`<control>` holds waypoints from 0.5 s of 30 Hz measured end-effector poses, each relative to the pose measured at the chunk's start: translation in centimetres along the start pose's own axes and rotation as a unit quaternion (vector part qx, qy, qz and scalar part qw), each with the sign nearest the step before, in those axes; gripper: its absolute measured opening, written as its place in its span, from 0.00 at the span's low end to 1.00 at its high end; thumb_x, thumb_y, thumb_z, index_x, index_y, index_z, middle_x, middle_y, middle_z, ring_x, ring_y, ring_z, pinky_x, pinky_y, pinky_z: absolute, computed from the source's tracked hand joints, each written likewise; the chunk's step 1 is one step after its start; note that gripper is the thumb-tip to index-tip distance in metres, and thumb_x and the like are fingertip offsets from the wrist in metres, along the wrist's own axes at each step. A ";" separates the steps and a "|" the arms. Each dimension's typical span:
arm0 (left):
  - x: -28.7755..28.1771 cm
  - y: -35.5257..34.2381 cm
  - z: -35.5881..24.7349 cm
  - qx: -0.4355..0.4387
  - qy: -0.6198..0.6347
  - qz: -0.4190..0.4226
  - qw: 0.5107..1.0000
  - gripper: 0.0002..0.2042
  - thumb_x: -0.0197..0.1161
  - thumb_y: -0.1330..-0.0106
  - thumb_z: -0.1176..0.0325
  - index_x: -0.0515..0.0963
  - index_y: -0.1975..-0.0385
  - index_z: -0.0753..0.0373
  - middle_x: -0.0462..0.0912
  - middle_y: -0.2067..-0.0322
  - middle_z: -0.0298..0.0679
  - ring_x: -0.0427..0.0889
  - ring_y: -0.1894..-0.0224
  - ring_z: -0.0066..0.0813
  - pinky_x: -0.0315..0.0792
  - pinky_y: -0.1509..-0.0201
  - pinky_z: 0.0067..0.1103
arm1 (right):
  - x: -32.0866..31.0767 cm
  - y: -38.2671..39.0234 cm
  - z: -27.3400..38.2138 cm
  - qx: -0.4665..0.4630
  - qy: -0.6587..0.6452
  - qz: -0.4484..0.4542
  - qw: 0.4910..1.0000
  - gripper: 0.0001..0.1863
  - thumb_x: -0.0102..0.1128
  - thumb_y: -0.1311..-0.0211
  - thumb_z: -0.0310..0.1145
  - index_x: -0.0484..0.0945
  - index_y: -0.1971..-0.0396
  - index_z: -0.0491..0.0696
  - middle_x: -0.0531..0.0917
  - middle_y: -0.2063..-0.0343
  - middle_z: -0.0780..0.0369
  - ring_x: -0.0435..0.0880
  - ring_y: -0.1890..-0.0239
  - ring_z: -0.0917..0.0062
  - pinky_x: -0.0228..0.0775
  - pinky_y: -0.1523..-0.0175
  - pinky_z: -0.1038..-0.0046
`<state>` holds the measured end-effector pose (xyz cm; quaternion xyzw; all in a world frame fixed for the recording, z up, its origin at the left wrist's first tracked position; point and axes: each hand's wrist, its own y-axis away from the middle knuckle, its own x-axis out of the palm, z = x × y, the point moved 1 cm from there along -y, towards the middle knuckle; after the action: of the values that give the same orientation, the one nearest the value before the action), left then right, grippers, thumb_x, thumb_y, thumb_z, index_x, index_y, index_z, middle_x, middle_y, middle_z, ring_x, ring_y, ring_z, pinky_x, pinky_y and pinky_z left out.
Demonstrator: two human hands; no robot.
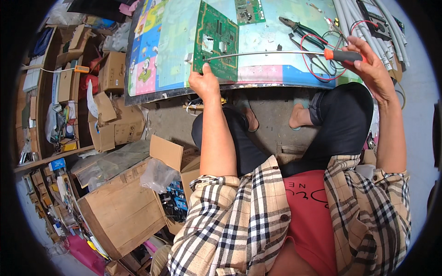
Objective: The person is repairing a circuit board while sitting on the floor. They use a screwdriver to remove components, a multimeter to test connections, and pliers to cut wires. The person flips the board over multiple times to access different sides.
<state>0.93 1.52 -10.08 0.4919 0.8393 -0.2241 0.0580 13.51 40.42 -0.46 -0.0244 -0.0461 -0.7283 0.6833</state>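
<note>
My left hand (204, 84) grips a green circuit board (227, 48) by its lower left corner, thumb against its face. The board stands tilted on edge above the table. Between the fingers of my right hand (375, 73) is the red and dark grey handle of a long screwdriver (342, 55). Its thin shaft runs leftward across the board, and the tip lies at the board's lower left, close to my left thumb. Whether the tip touches the board I cannot tell.
On the patterned table mat (177, 60) lie dark-handled pliers (301, 33), a second circuit board (251, 11) and a looped red lead (307, 65). A multimeter (375, 19) rests on grey tubes at the right. Cardboard boxes (120, 124) and crowded wooden shelves (43, 92) stand left.
</note>
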 end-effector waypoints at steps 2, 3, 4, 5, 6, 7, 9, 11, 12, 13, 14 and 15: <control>0.0 0.0 -0.4 0.001 -0.011 0.005 1.000 0.10 0.59 0.43 0.76 0.79 0.61 0.67 0.84 0.71 0.45 0.81 0.70 0.34 0.72 0.61 0.29 | 0.1 0.1 0.1 0.058 -0.069 -0.031 0.995 0.28 0.58 0.38 0.41 0.66 0.45 0.37 0.73 0.54 0.55 0.76 0.50 0.81 0.78 0.54 0.81; 0.0 0.0 -0.1 0.000 -0.006 0.004 1.000 0.10 0.59 0.43 0.76 0.79 0.61 0.67 0.84 0.71 0.45 0.81 0.70 0.34 0.72 0.61 0.29 | 0.2 0.1 -0.2 0.087 -0.105 -0.044 0.990 0.27 0.58 0.37 0.40 0.66 0.45 0.37 0.73 0.53 0.55 0.76 0.51 0.81 0.78 0.55 0.81; 0.0 -0.1 0.3 -0.001 -0.001 0.003 1.000 0.10 0.59 0.43 0.76 0.79 0.61 0.67 0.84 0.71 0.45 0.81 0.70 0.34 0.72 0.61 0.29 | -0.9 -0.1 -1.1 0.146 -0.108 -0.018 0.983 0.25 0.57 0.36 0.40 0.68 0.47 0.37 0.73 0.55 0.55 0.79 0.55 0.80 0.80 0.61 0.81; 0.0 -0.1 0.6 -0.002 0.004 0.002 1.000 0.10 0.59 0.43 0.75 0.79 0.61 0.67 0.84 0.71 0.45 0.81 0.70 0.34 0.72 0.61 0.29 | -1.4 -0.1 -1.2 0.201 -0.081 0.002 0.976 0.25 0.56 0.36 0.41 0.68 0.47 0.37 0.73 0.55 0.55 0.79 0.57 0.80 0.79 0.63 0.83; 0.0 -0.1 0.5 -0.003 0.002 0.001 1.000 0.10 0.59 0.43 0.75 0.79 0.61 0.67 0.84 0.71 0.45 0.81 0.70 0.34 0.72 0.61 0.29 | -1.8 -0.2 -0.9 0.256 -0.053 0.022 0.965 0.25 0.56 0.36 0.41 0.69 0.48 0.37 0.73 0.55 0.55 0.80 0.58 0.80 0.79 0.66 0.84; 0.0 0.0 0.3 -0.005 0.001 0.001 1.000 0.10 0.59 0.43 0.75 0.79 0.61 0.67 0.84 0.71 0.45 0.81 0.70 0.35 0.72 0.61 0.29 | -2.0 -0.2 -0.6 0.309 -0.025 0.042 0.950 0.25 0.56 0.36 0.41 0.69 0.48 0.37 0.72 0.55 0.55 0.80 0.59 0.80 0.78 0.68 0.86; 0.0 0.0 -0.1 -0.010 -0.001 0.003 1.000 0.10 0.59 0.43 0.75 0.79 0.61 0.67 0.84 0.70 0.46 0.81 0.70 0.35 0.72 0.61 0.29 | -1.4 0.0 0.0 0.159 0.041 0.087 0.983 0.24 0.58 0.38 0.43 0.71 0.48 0.43 0.75 0.62 0.58 0.80 0.65 0.82 0.74 0.70 0.86; 0.1 0.1 -0.5 -0.019 -0.002 0.008 1.000 0.10 0.59 0.43 0.76 0.79 0.61 0.67 0.84 0.70 0.46 0.81 0.69 0.35 0.72 0.61 0.29 | -0.6 -0.2 0.2 0.080 0.136 0.083 0.984 0.22 0.58 0.40 0.42 0.73 0.49 0.46 0.76 0.66 0.62 0.80 0.69 0.83 0.72 0.71 0.84; 0.1 0.1 -0.5 -0.014 -0.010 0.006 1.000 0.10 0.59 0.43 0.76 0.79 0.60 0.66 0.84 0.70 0.46 0.81 0.70 0.36 0.72 0.61 0.29 | -0.3 -0.5 0.6 0.079 0.174 0.102 0.976 0.21 0.59 0.41 0.41 0.73 0.50 0.48 0.76 0.68 0.64 0.79 0.71 0.84 0.71 0.72 0.84; 0.0 0.1 -0.4 -0.010 -0.017 0.005 1.000 0.11 0.59 0.43 0.76 0.79 0.60 0.66 0.83 0.70 0.46 0.81 0.70 0.36 0.72 0.61 0.29 | 0.3 -0.7 1.1 0.077 0.212 0.122 0.967 0.20 0.59 0.43 0.39 0.74 0.51 0.49 0.77 0.70 0.67 0.79 0.72 0.84 0.70 0.72 0.83; -0.1 0.1 -0.3 -0.006 -0.025 0.003 1.000 0.11 0.59 0.43 0.76 0.79 0.60 0.66 0.83 0.70 0.46 0.81 0.70 0.36 0.72 0.61 0.29 | 0.8 -1.3 2.1 0.152 0.226 0.179 0.945 0.19 0.60 0.43 0.38 0.74 0.52 0.49 0.76 0.71 0.68 0.79 0.73 0.84 0.69 0.73 0.85; -0.1 0.2 -0.3 -0.006 -0.026 0.002 1.000 0.11 0.59 0.43 0.76 0.79 0.59 0.66 0.83 0.70 0.46 0.81 0.70 0.37 0.72 0.61 0.29 | 1.6 -1.8 3.0 0.226 0.240 0.232 0.915 0.18 0.60 0.44 0.37 0.74 0.53 0.48 0.75 0.71 0.69 0.79 0.74 0.85 0.68 0.74 0.86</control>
<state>1.16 1.63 -9.84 0.4873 0.8377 -0.2319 0.0833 11.53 39.20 2.64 0.2964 -0.0371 -0.5032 0.8109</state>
